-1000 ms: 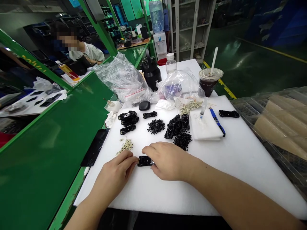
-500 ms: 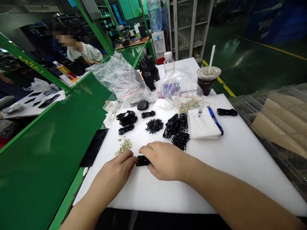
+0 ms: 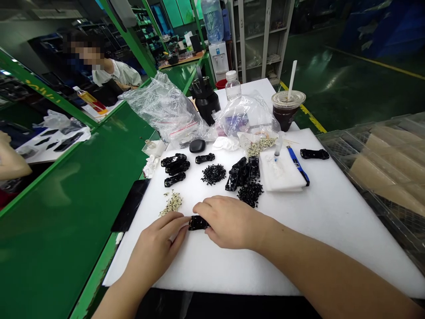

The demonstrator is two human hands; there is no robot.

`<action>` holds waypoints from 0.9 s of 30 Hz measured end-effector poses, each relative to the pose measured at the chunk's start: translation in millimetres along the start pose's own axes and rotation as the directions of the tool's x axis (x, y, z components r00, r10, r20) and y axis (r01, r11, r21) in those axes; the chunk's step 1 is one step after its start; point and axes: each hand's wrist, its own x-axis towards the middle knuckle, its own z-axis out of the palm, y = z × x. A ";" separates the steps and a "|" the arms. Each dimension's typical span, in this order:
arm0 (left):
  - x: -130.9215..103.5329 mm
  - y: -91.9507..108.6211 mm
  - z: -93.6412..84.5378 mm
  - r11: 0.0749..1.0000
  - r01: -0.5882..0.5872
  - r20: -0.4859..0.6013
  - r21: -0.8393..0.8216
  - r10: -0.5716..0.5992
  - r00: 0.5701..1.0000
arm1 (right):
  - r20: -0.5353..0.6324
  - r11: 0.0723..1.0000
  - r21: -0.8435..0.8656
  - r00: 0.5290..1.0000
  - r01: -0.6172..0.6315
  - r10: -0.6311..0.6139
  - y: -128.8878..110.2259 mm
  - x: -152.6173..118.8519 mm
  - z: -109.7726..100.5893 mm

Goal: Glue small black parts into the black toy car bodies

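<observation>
A black toy-car chassis (image 3: 198, 223) lies flat on the white foam sheet, partly covered by my right hand (image 3: 229, 223), whose fingers and thumb grip its right end. My left hand (image 3: 162, 241) is closed in a pinch at the chassis's left end; whatever is between its fingertips is too small to make out. Just beyond my left fingertips is a small heap of pale green bits (image 3: 171, 203). Farther off sit two piles of tiny black parts (image 3: 214, 174), and more black chassis (image 3: 175, 164) are stacked at the left and in the middle.
A folded white cloth (image 3: 282, 173) carries a syringe-like tube, with a blue pen-like tool (image 3: 298, 166) beside it. Plastic bags (image 3: 166, 106), a black flask (image 3: 205, 99) and an iced drink (image 3: 287, 108) stand at the back. Clear trays (image 3: 392, 168) are at the right.
My left hand's fingers have straightened somewhat, and its wrist sits slightly lower. My right hand and the chassis stay nearly still. Another person's arm has come into view at the left edge.
</observation>
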 end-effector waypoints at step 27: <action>-19.5 6.6 15.8 0.996 -0.086 -0.134 0.014 0.087 0.987 | 0.055 0.998 -0.063 0.998 0.004 -0.001 5.0 -0.3 5.1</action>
